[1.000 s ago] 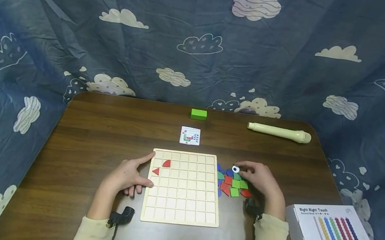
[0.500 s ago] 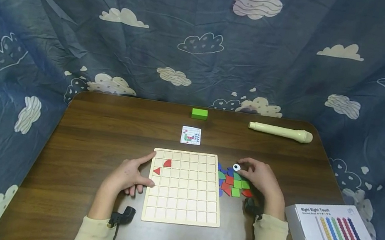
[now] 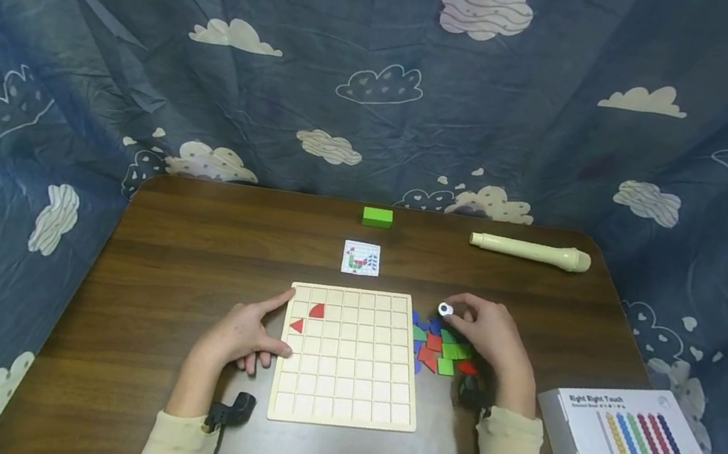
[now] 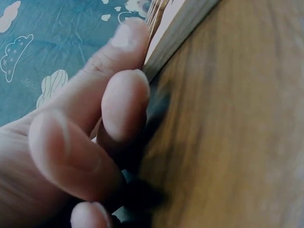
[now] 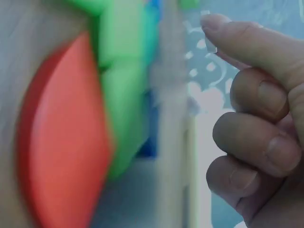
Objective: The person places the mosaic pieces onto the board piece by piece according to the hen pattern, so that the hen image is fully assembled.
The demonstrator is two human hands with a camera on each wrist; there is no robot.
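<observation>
My right hand (image 3: 493, 335) pinches a small white round eye piece (image 3: 445, 309) with a dark ring between thumb and index finger, above the heap of coloured shapes (image 3: 434, 343). In the right wrist view the piece is seen edge-on at the fingertips, the other fingers curled in. At the left side of the pale wooden grid board (image 3: 346, 383), my left hand (image 3: 242, 331) rests with index finger and thumb spread, their tips on the board's edge. A red quarter-circle (image 3: 317, 310) and a red triangle (image 3: 297, 325) lie in the board's upper left squares.
A small picture card (image 3: 361, 258) of a coloured bird lies behind the board, and a green block (image 3: 377, 218) behind that. A pale microphone-shaped stick (image 3: 530, 252) lies at the back right. To the right stands a white bead-toy box (image 3: 633, 440).
The right hand, pinching the eye piece, has risen slightly away from the heap, and the piece has tilted. The left hand stays at the board's edge.
</observation>
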